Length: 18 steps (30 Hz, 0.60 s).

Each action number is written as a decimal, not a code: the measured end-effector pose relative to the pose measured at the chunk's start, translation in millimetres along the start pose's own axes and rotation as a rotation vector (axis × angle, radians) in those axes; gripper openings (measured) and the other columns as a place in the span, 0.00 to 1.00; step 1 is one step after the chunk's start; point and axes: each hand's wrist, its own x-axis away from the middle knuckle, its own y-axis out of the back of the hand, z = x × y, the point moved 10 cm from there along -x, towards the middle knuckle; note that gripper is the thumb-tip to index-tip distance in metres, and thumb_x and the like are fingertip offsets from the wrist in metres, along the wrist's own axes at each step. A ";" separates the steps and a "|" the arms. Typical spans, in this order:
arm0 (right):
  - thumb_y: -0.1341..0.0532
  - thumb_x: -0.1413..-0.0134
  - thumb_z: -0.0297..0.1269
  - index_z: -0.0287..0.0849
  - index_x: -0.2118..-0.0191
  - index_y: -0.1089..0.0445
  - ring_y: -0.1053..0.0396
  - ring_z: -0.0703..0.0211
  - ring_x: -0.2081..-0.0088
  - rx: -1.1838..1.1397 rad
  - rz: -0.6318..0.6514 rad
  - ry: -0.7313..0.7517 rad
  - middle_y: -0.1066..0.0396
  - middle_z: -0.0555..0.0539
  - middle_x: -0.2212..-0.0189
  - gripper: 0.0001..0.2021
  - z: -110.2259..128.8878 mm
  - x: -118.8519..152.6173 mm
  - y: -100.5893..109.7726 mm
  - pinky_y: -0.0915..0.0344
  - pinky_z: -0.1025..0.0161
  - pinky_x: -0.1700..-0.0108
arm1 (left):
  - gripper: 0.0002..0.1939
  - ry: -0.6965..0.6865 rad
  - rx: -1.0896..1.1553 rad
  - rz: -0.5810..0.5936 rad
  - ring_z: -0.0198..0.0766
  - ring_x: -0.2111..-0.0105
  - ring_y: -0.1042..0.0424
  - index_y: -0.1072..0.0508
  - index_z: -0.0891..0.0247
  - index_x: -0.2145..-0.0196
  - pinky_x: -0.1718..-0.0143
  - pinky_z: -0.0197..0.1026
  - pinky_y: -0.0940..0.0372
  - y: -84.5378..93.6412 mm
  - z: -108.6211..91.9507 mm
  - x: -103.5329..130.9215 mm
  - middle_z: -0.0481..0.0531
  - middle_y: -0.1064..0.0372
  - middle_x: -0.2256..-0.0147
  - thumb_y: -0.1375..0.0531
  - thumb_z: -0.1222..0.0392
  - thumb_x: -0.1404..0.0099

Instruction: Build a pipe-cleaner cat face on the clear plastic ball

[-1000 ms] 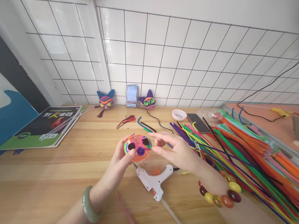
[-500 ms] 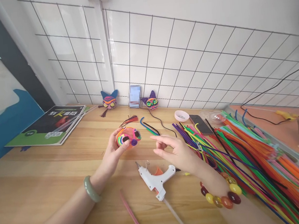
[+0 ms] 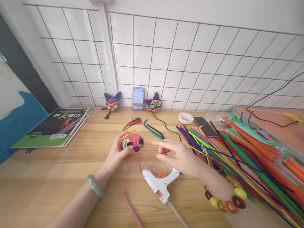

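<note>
1. Wooden table (image 3: pixel 66 172): runs beneath both hands.
2. Craft stems (image 3: pixel 249 147): multicoloured heap, right of the right fingers.
3. Glue gun (image 3: pixel 155 181): lies on the wearer's side of the fingers, nozzle towards the left hand.
4. Right hand (image 3: pixel 181 157): index and thumb extended apart, remaining fingers curled; I see nothing between them. Tips clear of the face piece.
5. Left hand (image 3: pixel 117 151): gripping the face piece, thumb across its front, other fingers mostly hidden.
6. Face piece (image 3: pixel 134 139): in the left fingers, left of the right fingertips. Step, my judgement: held up for checking. Right-hand work would call for closing that gap against a steady left grip. Front faces the wearer; outline near round, no marked long axis. Eye line runs crosswise, from left thumb towards right fingers.
7. Purple nose (image 3: pixel 136 149): just beside the left thumb tip.
</note>
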 end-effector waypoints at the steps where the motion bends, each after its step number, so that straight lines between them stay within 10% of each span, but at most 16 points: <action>1: 0.42 0.45 0.34 0.46 0.47 0.35 0.34 0.65 0.66 0.000 0.002 -0.002 0.33 0.52 0.69 0.18 0.3 0.0 0.0 0.37 0.66 0.59 | 0.32 0.003 0.003 0.009 0.50 0.45 0.40 0.41 0.60 0.45 0.45 0.49 0.44 -0.5 0.4 -0.4 0.58 0.37 0.46 0.37 0.52 0.46; 10: 0.40 0.46 0.33 0.42 0.72 0.34 0.34 0.65 0.68 0.019 -0.007 -0.009 0.33 0.53 0.72 0.05 8.6 -0.5 -0.8 0.39 0.67 0.64 | 0.26 0.097 0.319 -0.036 0.49 0.50 0.34 0.38 0.59 0.48 0.52 0.49 0.37 -2.0 10.3 0.5 0.58 0.33 0.49 0.37 0.55 0.44; 18: 0.42 0.44 0.37 0.42 0.65 0.31 0.34 0.62 0.66 0.160 -0.107 0.025 0.31 0.49 0.68 0.06 10.4 -0.3 -3.6 0.38 0.64 0.63 | 0.16 0.127 0.575 0.067 0.46 0.52 0.33 0.34 0.61 0.52 0.56 0.46 0.34 -33.4 -13.6 14.8 0.57 0.33 0.51 0.43 0.55 0.38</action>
